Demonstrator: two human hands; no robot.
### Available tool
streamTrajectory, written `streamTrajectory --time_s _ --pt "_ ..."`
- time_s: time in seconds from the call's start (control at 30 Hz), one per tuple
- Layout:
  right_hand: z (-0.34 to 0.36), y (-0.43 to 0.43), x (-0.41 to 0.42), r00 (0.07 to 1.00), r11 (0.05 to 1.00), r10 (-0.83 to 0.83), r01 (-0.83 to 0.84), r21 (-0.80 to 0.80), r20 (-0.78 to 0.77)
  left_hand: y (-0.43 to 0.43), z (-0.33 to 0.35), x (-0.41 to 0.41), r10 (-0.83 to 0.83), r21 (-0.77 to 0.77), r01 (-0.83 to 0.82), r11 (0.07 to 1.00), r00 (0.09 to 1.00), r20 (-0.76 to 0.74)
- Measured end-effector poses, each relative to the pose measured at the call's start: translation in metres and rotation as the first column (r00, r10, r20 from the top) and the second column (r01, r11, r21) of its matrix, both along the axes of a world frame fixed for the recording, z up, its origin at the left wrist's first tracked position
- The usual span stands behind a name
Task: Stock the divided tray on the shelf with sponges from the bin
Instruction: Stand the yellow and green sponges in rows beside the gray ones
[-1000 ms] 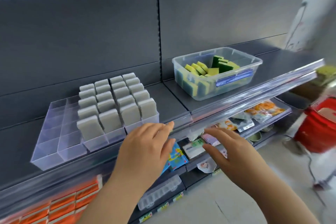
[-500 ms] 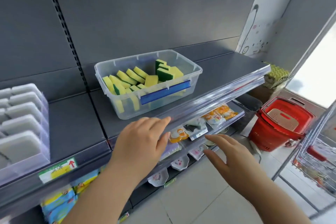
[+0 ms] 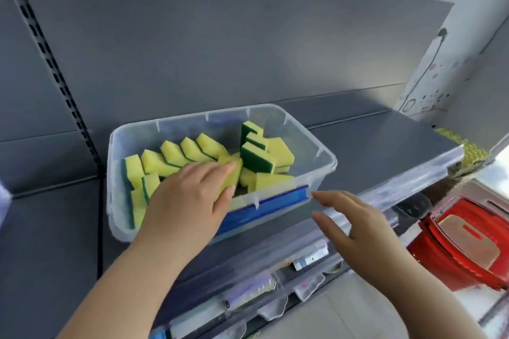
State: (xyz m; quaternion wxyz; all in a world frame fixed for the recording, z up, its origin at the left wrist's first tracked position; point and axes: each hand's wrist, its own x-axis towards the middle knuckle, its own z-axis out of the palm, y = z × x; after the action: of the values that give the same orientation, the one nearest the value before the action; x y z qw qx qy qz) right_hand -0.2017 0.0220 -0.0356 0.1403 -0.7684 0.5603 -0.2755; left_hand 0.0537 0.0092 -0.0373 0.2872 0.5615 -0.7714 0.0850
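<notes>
A clear plastic bin (image 3: pixel 326 158) with a blue front handle stands on the grey shelf (image 3: pixel 385 140). It holds several yellow sponges (image 3: pixel 176 153) with green scrub sides, some upright in a row, some loose. My left hand (image 3: pixel 187 198) reaches over the bin's front wall. Its straight fingers lie on a yellow sponge (image 3: pixel 234 177) in the middle, and the thumb is just below that sponge. My right hand (image 3: pixel 355 226) hovers open in front of the bin's right front corner, touching nothing. Only a blurred sliver of the divided tray (image 3: pixel 3 201) shows at the left edge.
The shelf has a clear plastic front rail (image 3: pixel 413 181). Below it another shelf carries small packets (image 3: pixel 308 259). A red shopping basket (image 3: pixel 462 245) sits on the floor at the right. A grey back panel rises behind the bin.
The view has swung right, from the divided tray to the bin. My left hand has moved from the shelf edge into the bin onto the sponges. My right hand has risen toward the bin's front.
</notes>
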Motion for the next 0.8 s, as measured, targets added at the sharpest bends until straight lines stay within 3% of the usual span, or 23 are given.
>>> streamTrajectory --time_s 0.17,0.33,0.47,0.57,0.67,0.73,0.8 --pt "0.000 -0.067 -0.018 0.995 0.998 0.012 -0.005 -0.066 0.101 -0.061 0.001 -0.012 0.035 0.034 -0.037 0.999 0.998 0.053" --pt "-0.002 -0.150 -0.016 0.975 0.979 0.202 -0.199 -0.041 0.095 -0.092 -0.003 -0.023 0.153 0.070 -0.160 0.985 0.984 0.093" --pt "-0.006 -0.224 0.016 0.910 0.910 0.401 -0.382 0.164 -0.107 -0.096 -0.007 -0.036 0.286 0.068 -0.294 0.953 0.952 0.110" --pt "-0.020 -0.246 0.046 0.748 0.845 0.524 -0.395 0.360 -0.408 -0.095 -0.008 -0.052 0.354 0.148 -0.377 0.914 0.921 0.162" --pt "-0.027 -0.251 0.057 0.611 0.795 0.607 -0.457 0.399 -0.509 -0.101 -0.006 -0.062 0.404 0.141 -0.435 0.889 0.892 0.205" --pt "-0.020 -0.254 0.052 0.634 0.802 0.597 -0.475 0.361 -0.491 -0.108 -0.004 -0.067 0.412 0.133 -0.444 0.886 0.886 0.213" --pt "-0.009 -0.256 0.037 0.725 0.839 0.543 -0.453 0.302 -0.423 -0.117 0.001 -0.068 0.393 0.146 -0.445 0.884 0.874 0.286"
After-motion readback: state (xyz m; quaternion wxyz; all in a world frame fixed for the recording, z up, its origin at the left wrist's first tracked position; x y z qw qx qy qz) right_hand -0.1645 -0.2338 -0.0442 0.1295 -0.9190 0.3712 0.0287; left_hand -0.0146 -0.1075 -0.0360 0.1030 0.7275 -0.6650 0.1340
